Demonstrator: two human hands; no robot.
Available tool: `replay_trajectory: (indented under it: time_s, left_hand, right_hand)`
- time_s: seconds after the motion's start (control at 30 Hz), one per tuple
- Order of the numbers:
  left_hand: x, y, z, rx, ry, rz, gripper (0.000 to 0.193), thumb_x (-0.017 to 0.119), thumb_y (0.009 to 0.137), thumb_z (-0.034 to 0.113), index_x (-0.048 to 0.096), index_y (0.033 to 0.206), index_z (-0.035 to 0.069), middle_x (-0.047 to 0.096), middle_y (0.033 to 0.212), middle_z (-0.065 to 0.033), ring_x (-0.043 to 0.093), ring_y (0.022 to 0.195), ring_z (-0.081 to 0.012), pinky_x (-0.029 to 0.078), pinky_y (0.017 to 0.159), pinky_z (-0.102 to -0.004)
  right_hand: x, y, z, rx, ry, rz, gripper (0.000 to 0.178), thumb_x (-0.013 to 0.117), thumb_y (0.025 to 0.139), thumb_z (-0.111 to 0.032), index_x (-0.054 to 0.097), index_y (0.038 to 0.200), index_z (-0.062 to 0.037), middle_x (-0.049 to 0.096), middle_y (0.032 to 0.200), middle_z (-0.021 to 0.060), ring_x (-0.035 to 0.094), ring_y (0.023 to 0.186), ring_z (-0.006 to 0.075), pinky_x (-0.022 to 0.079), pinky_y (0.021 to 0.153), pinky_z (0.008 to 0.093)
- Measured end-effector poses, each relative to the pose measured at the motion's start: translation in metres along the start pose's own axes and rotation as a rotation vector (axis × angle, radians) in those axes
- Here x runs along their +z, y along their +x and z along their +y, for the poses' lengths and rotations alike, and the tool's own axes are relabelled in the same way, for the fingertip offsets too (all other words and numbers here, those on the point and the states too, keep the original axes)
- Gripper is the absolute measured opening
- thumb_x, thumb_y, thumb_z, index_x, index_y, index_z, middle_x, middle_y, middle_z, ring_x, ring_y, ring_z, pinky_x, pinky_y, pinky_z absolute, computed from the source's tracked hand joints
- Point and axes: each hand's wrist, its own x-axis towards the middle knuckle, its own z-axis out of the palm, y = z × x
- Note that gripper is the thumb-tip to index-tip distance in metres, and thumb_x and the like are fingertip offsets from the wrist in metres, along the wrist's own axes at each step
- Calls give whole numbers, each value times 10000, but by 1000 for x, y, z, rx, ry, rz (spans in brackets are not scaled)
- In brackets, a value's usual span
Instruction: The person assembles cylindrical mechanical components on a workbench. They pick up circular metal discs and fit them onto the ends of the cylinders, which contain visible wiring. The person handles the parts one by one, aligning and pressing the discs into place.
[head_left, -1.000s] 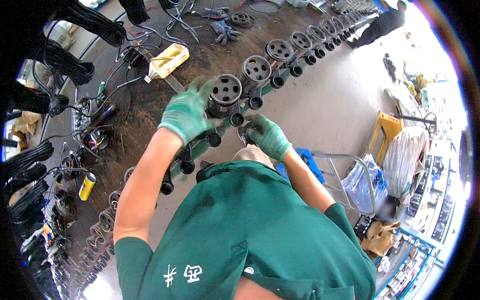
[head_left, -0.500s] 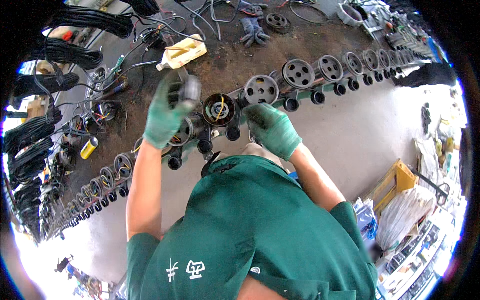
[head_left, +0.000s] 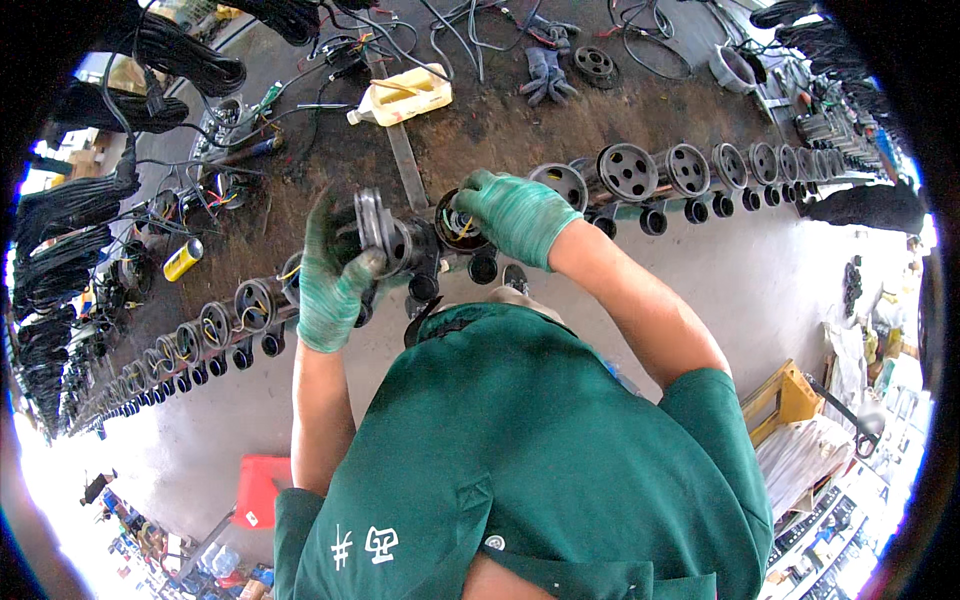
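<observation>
My left hand (head_left: 330, 295), in a green glove, is closed around a grey ribbed round metal cover (head_left: 370, 222), its thumb on the near side. The cover stands on edge beside a dark motor-like housing (head_left: 405, 248) in the row. My right hand (head_left: 525, 218), also gloved in green, reaches over an open round housing (head_left: 450, 238) just to the right. Its fingers are bent together at that housing's rim; what they pinch, if anything, is hidden. A yellow wire (head_left: 466, 229) shows inside the open housing.
More round housings with holed grey covers (head_left: 628, 172) line the bench edge on both sides. On the dark bench (head_left: 480, 130) lie a pale yellow plastic jug (head_left: 415, 95), grey gloves (head_left: 547, 77) and a yellow can (head_left: 182, 260). Black cable bundles (head_left: 190, 60) hang at left.
My left hand has lowered the metal cover toward the row. My right hand has moved from beside the open housing up over its rim. The view has shifted; a red object now shows at lower left.
</observation>
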Motion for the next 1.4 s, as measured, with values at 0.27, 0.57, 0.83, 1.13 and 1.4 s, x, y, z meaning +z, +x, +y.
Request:
replay_trajectory:
  time_s: [0.27,0.57,0.83,1.13,1.4]
  left_hand:
    - [1,-5,-17,-17,19,-81,1010,938,770,220,345,1582,125,617,1357,-120,637,1220,-242,558,1044,-392]
    - [43,16,0,262,1168,-137,984,970,549,287,556,1411,52,543,1266,-227,603,1131,-400,537,1004,-452]
    - [33,54,17,219,880,-613,980,908,689,180,443,1548,96,563,1365,-184,621,1202,-293,531,1027,-415]
    - [22,132,-22,167,1287,-1114,488,757,782,98,691,1265,85,677,1142,-186,644,1097,-392,520,980,-460]
    - [40,148,-21,245,1445,-1226,426,768,802,198,717,1214,105,683,1063,-186,667,1022,-412,538,915,-481]
  right_hand:
    - [1,3,-12,-22,-222,-138,276,696,912,-213,703,1160,-92,686,1194,155,656,1134,372,556,952,452]
    - [31,-37,-53,357,868,383,332,662,992,-239,642,1251,-34,742,1043,221,746,890,355,587,772,450]
    - [59,-51,-49,563,849,603,216,642,991,-138,624,1147,10,738,957,234,709,799,215,556,699,391]
    - [50,-64,-50,727,856,559,234,628,987,-152,609,1151,12,727,974,262,731,848,336,555,736,412]
    - [50,-60,-59,812,950,550,276,625,985,-148,613,1188,37,733,1028,264,730,909,318,557,787,412]
